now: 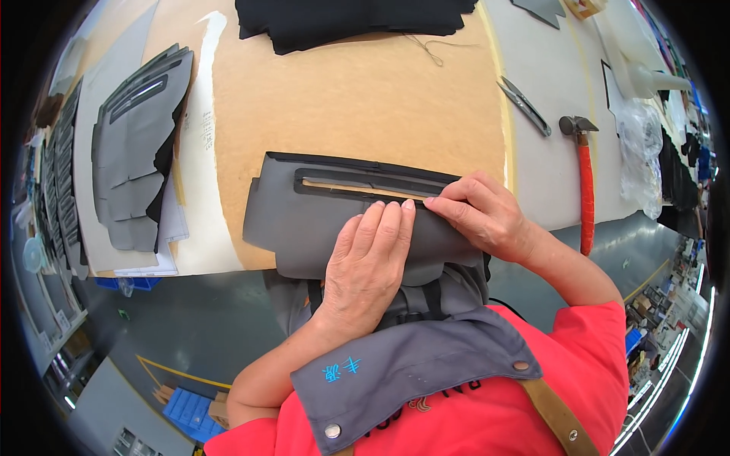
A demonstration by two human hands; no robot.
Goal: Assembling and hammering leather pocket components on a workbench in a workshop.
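Head view shows both bare hands pressed on a grey fabric panel [304, 228] with a long dark-edged slot opening, lying at the near edge of a tan work board [357, 99]. Left hand [369, 262] lies flat with fingers together and stretched forward, fingertips just below the slot's lower edge, grasping nothing. Right hand [487, 213] sits just to its right, fingers curled and pinching down on the panel's right end beside the slot. Judging by this, the step in hand is flattening and creasing the folded edge along the slot; the next move would call for steady pressure slid along that edge while the other hand keeps the panel from shifting. Beyond the right hand, well apart, lie a hammer with an orange handle [585, 182] and a pair of metal thread snips [525, 106]. Far to the left of the left hand rests a stack of similar grey cut panels [137, 152]; ahead of both hands, at the board's far edge, lies black fabric [350, 19]. Below the hands hangs a grey apron [411, 365] over a red shirt.
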